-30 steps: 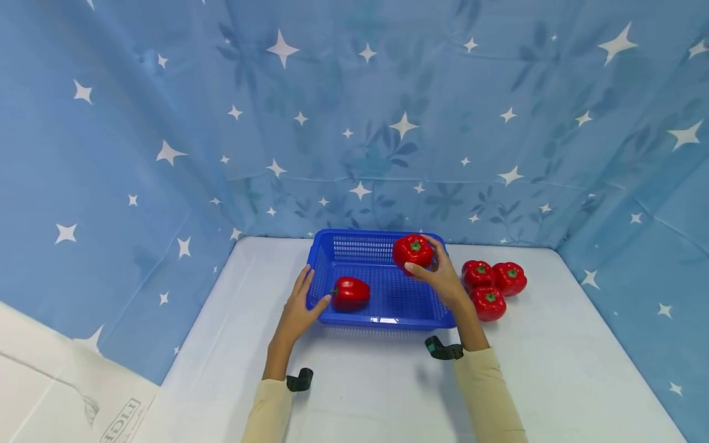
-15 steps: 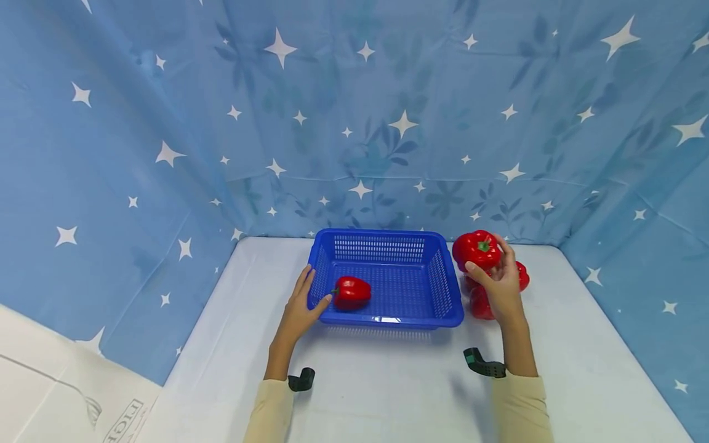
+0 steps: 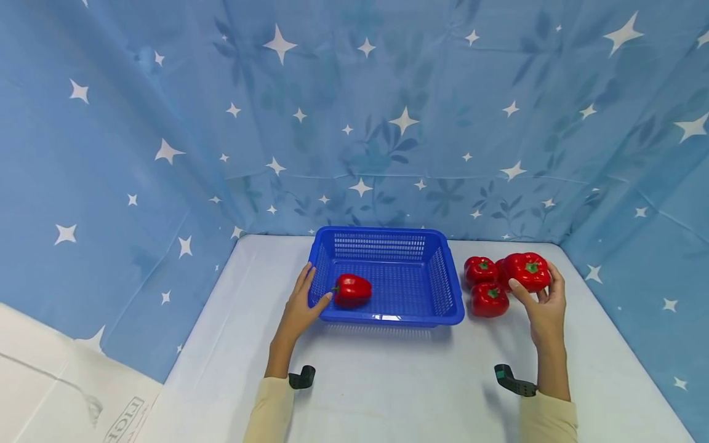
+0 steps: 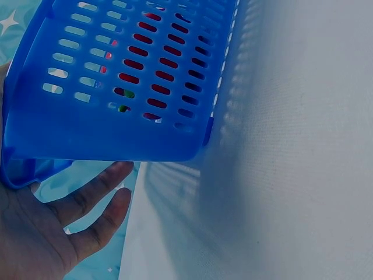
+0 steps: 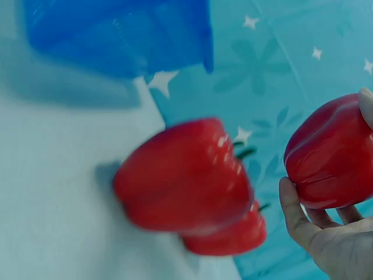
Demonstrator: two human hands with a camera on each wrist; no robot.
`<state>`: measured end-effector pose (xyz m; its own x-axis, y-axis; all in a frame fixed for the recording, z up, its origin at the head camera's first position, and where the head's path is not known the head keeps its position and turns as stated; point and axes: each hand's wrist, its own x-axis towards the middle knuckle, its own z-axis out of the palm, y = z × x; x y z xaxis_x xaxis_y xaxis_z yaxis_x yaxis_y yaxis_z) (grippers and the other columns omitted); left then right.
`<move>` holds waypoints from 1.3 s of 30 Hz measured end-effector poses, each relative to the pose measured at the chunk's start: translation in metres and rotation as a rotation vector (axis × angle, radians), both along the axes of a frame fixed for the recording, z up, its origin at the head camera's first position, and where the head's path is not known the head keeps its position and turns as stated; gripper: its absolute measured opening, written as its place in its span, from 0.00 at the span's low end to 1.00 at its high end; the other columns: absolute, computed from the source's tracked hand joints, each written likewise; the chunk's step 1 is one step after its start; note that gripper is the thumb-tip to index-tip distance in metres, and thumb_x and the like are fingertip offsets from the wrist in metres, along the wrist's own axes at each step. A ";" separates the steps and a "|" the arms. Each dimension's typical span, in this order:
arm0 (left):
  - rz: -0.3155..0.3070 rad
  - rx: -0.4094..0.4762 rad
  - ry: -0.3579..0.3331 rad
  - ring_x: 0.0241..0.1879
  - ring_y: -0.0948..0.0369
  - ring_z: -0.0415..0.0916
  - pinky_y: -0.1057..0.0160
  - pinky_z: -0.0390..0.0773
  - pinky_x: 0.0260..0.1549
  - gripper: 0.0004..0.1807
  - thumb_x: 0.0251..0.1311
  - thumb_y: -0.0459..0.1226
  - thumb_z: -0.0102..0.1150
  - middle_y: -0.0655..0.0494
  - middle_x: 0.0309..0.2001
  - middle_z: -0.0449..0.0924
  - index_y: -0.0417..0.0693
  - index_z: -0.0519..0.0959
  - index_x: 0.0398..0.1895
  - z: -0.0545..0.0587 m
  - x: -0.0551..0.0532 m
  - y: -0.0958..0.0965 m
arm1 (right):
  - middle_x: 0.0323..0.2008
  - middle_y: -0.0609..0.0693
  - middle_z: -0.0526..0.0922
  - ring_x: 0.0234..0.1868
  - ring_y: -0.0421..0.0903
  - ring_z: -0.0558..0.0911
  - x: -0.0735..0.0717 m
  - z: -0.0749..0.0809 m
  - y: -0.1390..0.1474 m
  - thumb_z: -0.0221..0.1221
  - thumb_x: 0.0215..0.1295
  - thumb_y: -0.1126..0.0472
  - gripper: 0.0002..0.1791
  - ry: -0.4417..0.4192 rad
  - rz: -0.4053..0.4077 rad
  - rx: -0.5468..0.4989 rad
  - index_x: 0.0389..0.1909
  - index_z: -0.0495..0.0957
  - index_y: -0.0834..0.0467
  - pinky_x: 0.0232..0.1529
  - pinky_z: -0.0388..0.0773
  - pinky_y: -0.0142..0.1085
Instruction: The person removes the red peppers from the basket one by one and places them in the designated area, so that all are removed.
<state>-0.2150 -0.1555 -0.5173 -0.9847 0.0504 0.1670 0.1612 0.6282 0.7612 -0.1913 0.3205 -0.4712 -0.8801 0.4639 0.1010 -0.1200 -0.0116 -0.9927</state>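
Observation:
In the head view my right hand holds a red bell pepper between thumb and fingers, its green stem facing me. The right wrist view shows fingers curved under that pepper. Below and left of it are a back bell pepper and a front one; a third is mostly hidden behind the held one. My left hand is at the near left corner of a blue plastic basket, fingers extended along its outer side and thumb over the rim. One bell pepper lies sideways inside the basket.
A white-covered table bears everything. Behind it hangs a blue curtain with white stars. Dark straps with small mounts sit on both wrists. A pale printed surface lies at lower left.
My right hand has carried the bell pepper right, from over the basket to beside and above the others on the table. The left hand stays at the basket's corner.

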 end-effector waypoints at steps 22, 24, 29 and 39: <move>0.013 -0.013 -0.027 0.77 0.46 0.48 0.35 0.60 0.66 0.45 0.63 0.57 0.56 0.62 0.80 0.41 0.55 0.50 0.78 0.002 0.001 -0.001 | 0.78 0.49 0.47 0.76 0.54 0.53 0.011 -0.049 0.039 0.67 0.59 0.51 0.50 -0.405 -0.006 0.099 0.76 0.46 0.34 0.37 0.78 0.17; 0.014 -0.015 -0.031 0.77 0.47 0.47 0.36 0.60 0.66 0.45 0.63 0.57 0.56 0.62 0.80 0.41 0.55 0.50 0.78 0.003 0.001 -0.002 | 0.78 0.52 0.45 0.76 0.56 0.52 0.009 -0.053 0.039 0.67 0.60 0.50 0.51 -0.447 0.012 0.120 0.76 0.44 0.34 0.43 0.79 0.23; 0.022 -0.015 -0.020 0.77 0.45 0.48 0.35 0.60 0.65 0.45 0.62 0.56 0.57 0.60 0.80 0.42 0.52 0.51 0.78 0.005 0.001 -0.003 | 0.79 0.56 0.41 0.78 0.60 0.48 0.002 -0.057 0.037 0.67 0.60 0.51 0.53 -0.473 0.064 0.070 0.77 0.41 0.36 0.51 0.75 0.39; 0.012 -0.015 -0.018 0.77 0.45 0.48 0.35 0.60 0.65 0.46 0.62 0.57 0.57 0.58 0.80 0.42 0.52 0.51 0.78 0.002 0.001 0.000 | 0.79 0.55 0.40 0.78 0.61 0.47 -0.001 -0.060 0.039 0.67 0.59 0.49 0.55 -0.493 0.043 0.055 0.77 0.40 0.36 0.45 0.80 0.37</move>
<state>-0.2145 -0.1559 -0.5151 -0.9880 0.0413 0.1488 0.1404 0.6412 0.7544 -0.1925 0.3599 -0.5314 -0.8474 0.4318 -0.3090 0.3634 0.0475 -0.9304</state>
